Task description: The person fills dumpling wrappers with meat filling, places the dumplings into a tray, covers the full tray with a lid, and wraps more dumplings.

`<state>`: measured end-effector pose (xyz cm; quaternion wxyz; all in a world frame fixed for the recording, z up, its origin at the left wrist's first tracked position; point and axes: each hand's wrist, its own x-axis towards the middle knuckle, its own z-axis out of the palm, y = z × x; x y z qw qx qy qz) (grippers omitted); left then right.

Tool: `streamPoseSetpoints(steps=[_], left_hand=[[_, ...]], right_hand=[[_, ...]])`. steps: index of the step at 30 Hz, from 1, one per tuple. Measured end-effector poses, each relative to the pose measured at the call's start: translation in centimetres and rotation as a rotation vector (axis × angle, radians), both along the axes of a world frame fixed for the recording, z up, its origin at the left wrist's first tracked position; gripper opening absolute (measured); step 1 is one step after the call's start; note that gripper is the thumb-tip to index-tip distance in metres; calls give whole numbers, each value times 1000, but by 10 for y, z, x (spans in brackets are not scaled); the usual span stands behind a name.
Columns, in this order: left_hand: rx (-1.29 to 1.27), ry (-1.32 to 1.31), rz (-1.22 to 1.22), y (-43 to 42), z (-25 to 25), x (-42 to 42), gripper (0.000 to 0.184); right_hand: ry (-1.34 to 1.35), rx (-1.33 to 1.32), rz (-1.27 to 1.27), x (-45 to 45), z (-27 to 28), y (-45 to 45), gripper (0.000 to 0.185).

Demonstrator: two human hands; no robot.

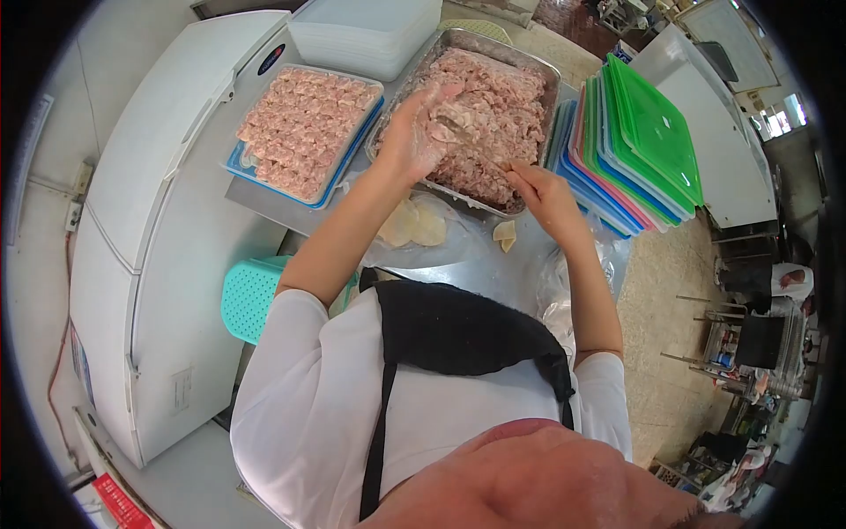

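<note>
Utensil, thin and narrow [484, 158], lies slantwise over the heaped pale-pink ground meat [520, 115], its long axis running from the right hand [536, 189] up and leftward to the left hand [414, 137], tip toward the left palm. The right hand pinches its near end between thumb and fingers. The left hand is cupped, palm turned inward, beside a pale, wet-looking lump [456, 123]; whether its fingers close on that lump I cannot tell. Both hands are over the deep rectangular silver metal tray [552, 84] that holds the meat. Just left of it, rows of small pink meat pieces [304, 132] fill a shallow rectangular tray with blue edging [235, 160]. Round cream-coloured thin sheets [414, 222] lie in clear plastic on the grey metal bench [489, 275], near a small folded cream piece [505, 234]. Farther back stands a stack of translucent white plastic containers [366, 35]; to the right, flat green, blue and pink plastic lids [652, 132] are piled. A turquoise perforated plastic basket [249, 301] sits lower, between the bench and a large white freezer [185, 203]. Tan flooring [674, 273] spreads to the right
</note>
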<state>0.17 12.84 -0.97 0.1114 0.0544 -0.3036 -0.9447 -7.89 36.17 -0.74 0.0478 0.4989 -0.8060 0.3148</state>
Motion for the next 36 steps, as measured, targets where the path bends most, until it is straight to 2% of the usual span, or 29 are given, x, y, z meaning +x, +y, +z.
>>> streamPoseSetpoints(steps=[2, 5, 8, 11, 13, 14, 16, 19, 22, 25, 28, 31, 34, 35, 36], left_hand=[[78, -77, 40, -2, -4, -1, 58], [147, -148, 96, -8, -14, -5, 59], [179, -125, 119, -15, -25, -11, 59], [273, -77, 156, -28, -25, -10, 56], [335, -32, 88, -38, -18, 1, 52], [220, 19, 42, -42, -20, 0, 52], [-13, 118, -55, -47, -19, -1, 54], [-475, -7, -71, -47, 3, 14, 64], [-1446, 170, 215, -65, 6, 16, 69], [-1465, 247, 147, -65, 19, 21, 61], [-1363, 260, -177, -79, 18, 13, 50], [-1496, 223, -213, -89, 18, 10, 44], [-1585, 305, -259, -93, 9, 4, 44], [-1481, 229, -275, -93, 5, 3, 48], [-1376, 153, -288, -93, -1, 2, 52]], right_hand=[[155, 191, -130, -3, 6, 1, 23], [278, 217, -157, 24, 27, -7, 21], [305, 172, -115, 24, 0, -23, 19], [198, 7, -32, 14, 11, -20, 21], [-222, -32, -99, 8, 13, -16, 24], [-431, -50, -131, 6, 14, -15, 27], [-521, 4, -161, 3, 5, -18, 32], [-654, -5, -156, 12, 10, -28, 33], [-727, 18, -99, 21, 30, -32, 34], [-712, 83, -84, 28, 50, -32, 33], [-613, 95, -107, 40, 52, -38, 31], [-503, 130, -91, 44, 45, -45, 30], [-300, 65, -5, 28, 14, -44, 28], [-214, 22, 31, 22, 4, -41, 26], [-93, 65, -82, 25, 7, -41, 25]])
